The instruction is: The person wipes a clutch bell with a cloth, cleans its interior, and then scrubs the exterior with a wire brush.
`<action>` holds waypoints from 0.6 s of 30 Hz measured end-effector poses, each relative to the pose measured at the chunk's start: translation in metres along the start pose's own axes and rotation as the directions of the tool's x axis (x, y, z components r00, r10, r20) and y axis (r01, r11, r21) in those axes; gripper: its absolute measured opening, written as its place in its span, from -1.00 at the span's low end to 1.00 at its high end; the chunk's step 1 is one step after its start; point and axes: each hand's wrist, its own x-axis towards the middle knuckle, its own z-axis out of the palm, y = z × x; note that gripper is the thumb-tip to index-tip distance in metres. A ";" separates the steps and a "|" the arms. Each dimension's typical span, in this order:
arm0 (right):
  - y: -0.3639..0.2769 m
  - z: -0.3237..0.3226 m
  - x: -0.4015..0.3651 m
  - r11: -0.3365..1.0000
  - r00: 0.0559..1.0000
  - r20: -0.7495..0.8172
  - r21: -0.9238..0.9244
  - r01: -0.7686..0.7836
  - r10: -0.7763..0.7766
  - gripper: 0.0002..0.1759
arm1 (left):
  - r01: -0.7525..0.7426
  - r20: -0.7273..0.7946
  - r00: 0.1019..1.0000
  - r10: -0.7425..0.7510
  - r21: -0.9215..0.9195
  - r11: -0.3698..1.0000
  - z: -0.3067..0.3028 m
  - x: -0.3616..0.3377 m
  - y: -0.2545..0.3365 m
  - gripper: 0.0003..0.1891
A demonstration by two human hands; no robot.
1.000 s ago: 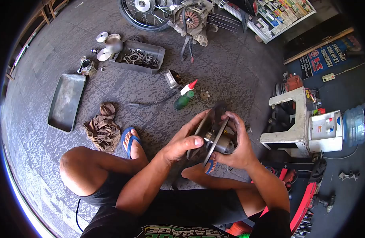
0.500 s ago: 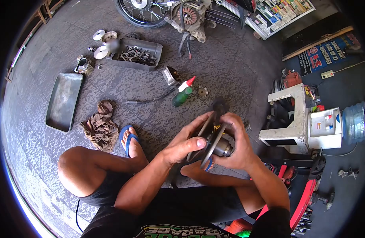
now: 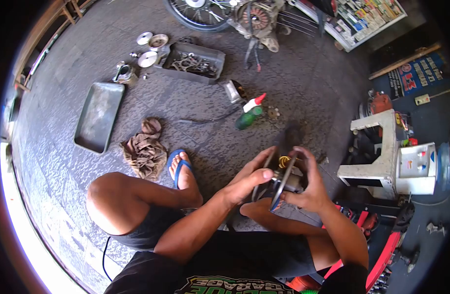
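Between my hands is a motorcycle crankshaft (image 3: 284,177) with two round metal discs standing roughly side by side. My left hand (image 3: 244,185) grips the left disc, its thumb over the near edge. On the other side, my right hand (image 3: 310,188) wraps round the right disc and the grey shaft end (image 3: 295,183) beside it. A yellow-gold piece (image 3: 284,161) shows in the gap between the discs. From that gap a dark, blurred rod (image 3: 290,137) points away from me. My palms and fingers hide parts of the discs.
On the floor ahead are a green bottle (image 3: 245,120), a white bottle with red tip (image 3: 254,102), a bin of metal parts (image 3: 213,73), a metal tray (image 3: 80,139) and a brown rag (image 3: 145,156). A white stand (image 3: 377,169) is at right, a partly dismantled motorcycle (image 3: 271,41) at the back.
The gap between the two discs looks wider, and more of the yellow-gold piece shows. My view has turned left, so the surroundings sit further right. Both hands keep their grip.
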 end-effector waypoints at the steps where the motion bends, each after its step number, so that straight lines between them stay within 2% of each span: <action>1: 0.001 0.002 -0.001 0.968 0.991 -0.041 0.225 -0.113 0.126 0.12 | -0.039 0.019 0.999 0.038 0.060 0.997 0.004 0.000 0.011 0.18; 3: 0.007 0.004 0.004 0.977 0.996 -0.046 0.202 -0.068 0.079 0.15 | -0.088 0.000 0.996 0.089 0.091 0.992 -0.001 0.003 0.004 0.10; 4: 0.005 0.004 0.005 1.000 1.000 -0.025 -0.013 -0.007 0.007 0.14 | -0.080 0.001 0.997 0.080 0.097 0.992 -0.002 0.001 0.003 0.10; 5: 0.002 0.001 0.002 0.972 0.999 -0.001 -0.230 0.046 -0.047 0.14 | 0.095 0.040 0.995 -0.094 -0.037 0.995 -0.001 -0.002 0.002 0.04; 6: -0.006 0.000 0.008 0.888 0.976 0.122 -0.408 0.214 -0.179 0.08 | 0.276 0.106 0.959 -0.261 -0.160 0.948 0.002 -0.003 -0.001 -0.01; 7: -0.005 0.004 0.003 0.900 0.978 0.133 -0.387 0.200 -0.161 0.03 | 0.301 0.132 0.951 -0.278 -0.207 0.931 -0.005 -0.006 -0.012 -0.09; 9: 0.008 0.009 0.002 0.948 0.985 0.171 -0.309 0.080 -0.028 0.05 | 0.333 0.070 0.942 -0.327 -0.299 0.894 -0.009 -0.007 -0.024 -0.11; 11: 0.040 0.022 -0.003 0.971 0.989 0.145 -0.236 0.018 0.017 0.08 | 0.383 0.063 0.921 -0.384 -0.320 0.866 -0.027 -0.002 -0.039 -0.12; 13: 0.076 0.032 -0.001 0.987 0.989 0.144 -0.160 -0.003 0.026 0.11 | 0.249 -0.012 0.965 -0.264 -0.293 0.923 -0.056 0.007 -0.051 -0.11; 14: 0.095 0.037 -0.007 0.988 0.980 0.120 -0.022 -0.155 0.157 0.13 | 0.254 -0.228 0.906 -0.356 -0.378 0.890 -0.072 0.003 -0.055 -0.10; 15: 0.107 0.040 -0.009 0.949 0.951 0.131 0.113 -0.294 0.279 0.15 | 0.220 -0.261 0.908 -0.327 -0.367 0.904 -0.080 0.001 -0.057 -0.10; 16: 0.105 0.040 -0.008 0.927 0.929 0.125 0.104 -0.360 0.347 0.18 | 0.301 -0.191 0.892 -0.410 -0.427 0.853 -0.083 0.002 -0.063 -0.10; 17: 0.104 0.039 -0.005 0.940 0.938 0.159 0.103 -0.326 0.308 0.18 | 0.378 -0.112 0.868 -0.483 -0.481 0.791 -0.081 0.003 -0.067 -0.10; 18: 0.104 0.036 -0.002 0.973 0.959 0.166 -0.056 -0.222 0.228 0.18 | 0.401 -0.036 0.883 -0.468 -0.460 0.792 -0.069 0.004 -0.068 -0.08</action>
